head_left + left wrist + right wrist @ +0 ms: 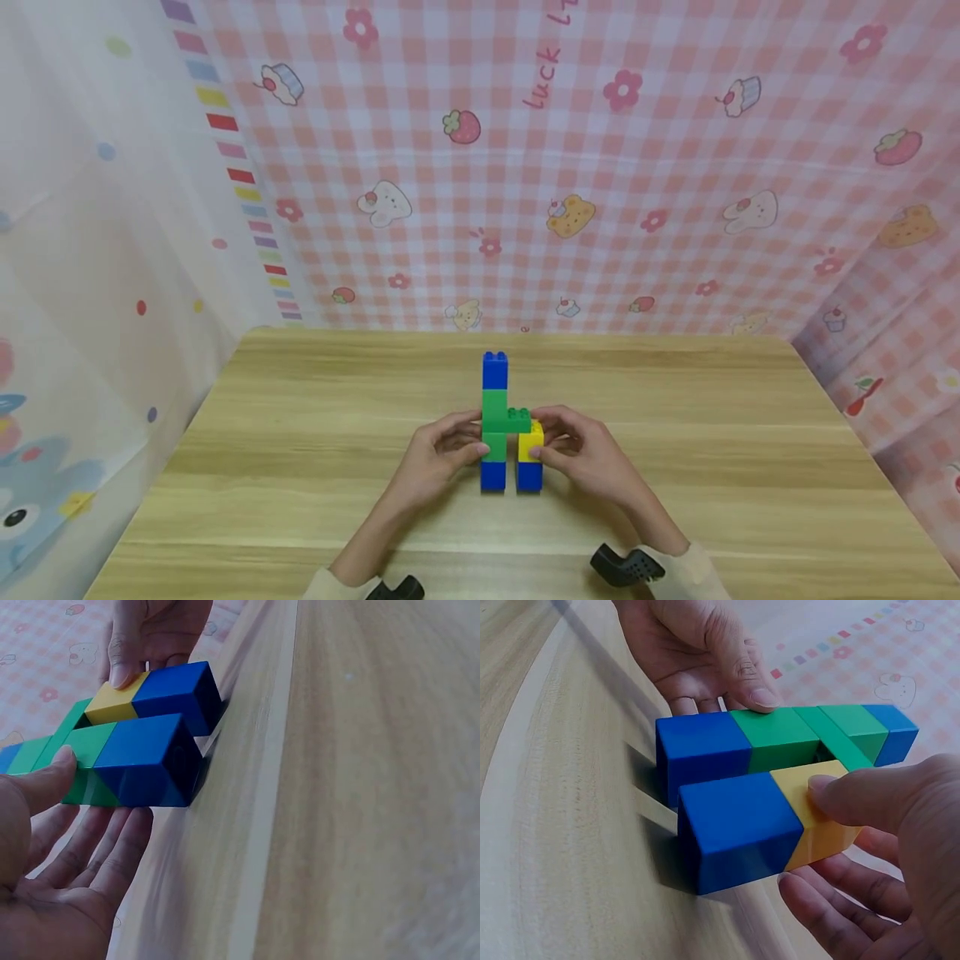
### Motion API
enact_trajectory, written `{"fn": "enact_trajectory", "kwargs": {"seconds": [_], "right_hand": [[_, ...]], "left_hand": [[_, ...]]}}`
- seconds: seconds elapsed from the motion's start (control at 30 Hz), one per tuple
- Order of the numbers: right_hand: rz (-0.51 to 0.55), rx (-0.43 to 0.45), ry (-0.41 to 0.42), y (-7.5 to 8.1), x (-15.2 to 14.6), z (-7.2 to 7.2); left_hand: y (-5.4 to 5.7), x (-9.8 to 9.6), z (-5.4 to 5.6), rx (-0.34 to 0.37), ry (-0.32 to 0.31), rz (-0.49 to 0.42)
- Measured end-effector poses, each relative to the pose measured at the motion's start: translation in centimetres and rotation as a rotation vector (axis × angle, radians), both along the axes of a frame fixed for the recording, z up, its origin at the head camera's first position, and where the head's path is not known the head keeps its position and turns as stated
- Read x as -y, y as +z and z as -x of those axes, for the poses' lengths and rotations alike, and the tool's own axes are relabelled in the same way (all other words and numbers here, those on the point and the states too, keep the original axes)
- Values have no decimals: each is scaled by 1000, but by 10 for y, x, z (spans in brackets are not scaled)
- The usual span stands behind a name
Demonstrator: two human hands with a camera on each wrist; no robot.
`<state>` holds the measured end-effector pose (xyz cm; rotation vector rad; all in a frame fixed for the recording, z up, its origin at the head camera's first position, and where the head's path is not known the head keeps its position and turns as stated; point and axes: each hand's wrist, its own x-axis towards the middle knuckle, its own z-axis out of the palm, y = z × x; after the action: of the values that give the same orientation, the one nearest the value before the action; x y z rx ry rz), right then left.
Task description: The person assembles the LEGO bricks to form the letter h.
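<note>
A toy block structure (494, 408) stands upright on the wooden table between both hands. Its taller column has a blue block (142, 750) at the foot, green blocks (776, 731) above and a blue block (495, 371) on top. A flat green brick (519, 420) reaches right from this column over a yellow block (530, 446), which sits on another blue block (739, 821). My left hand (442, 446) holds the lower green block, thumb on the near side. With thumb and fingers, my right hand (581, 446) grips the yellow block on the right leg.
The wooden table (300, 467) extends around the structure on all sides. Behind it hangs a pink checked cloth (510, 183), with a white patterned cloth (90, 250) at the left. Black wrist devices (626, 567) sit near both sleeves.
</note>
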<state>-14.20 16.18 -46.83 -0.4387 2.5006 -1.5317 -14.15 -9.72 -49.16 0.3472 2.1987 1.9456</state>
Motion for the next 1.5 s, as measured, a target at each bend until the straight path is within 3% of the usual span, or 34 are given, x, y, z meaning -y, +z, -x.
{"fn": "enact_trajectory", "kwargs": {"seconds": [0.57,0.8,1.2,1.5], "right_hand": [[-66,48,-8,-5,-1,5],[-83,94,-31,-8,-1,4],[-91,60,-16,-11,0,3],[-71,56,-27,-13,0,1]], "left_hand": [[-4,-2,2,92,18,68],[-6,-3,1,131,20,29],[-8,-4,-1,121,39,-29],[-10,-6,-3,88,79,36]]}}
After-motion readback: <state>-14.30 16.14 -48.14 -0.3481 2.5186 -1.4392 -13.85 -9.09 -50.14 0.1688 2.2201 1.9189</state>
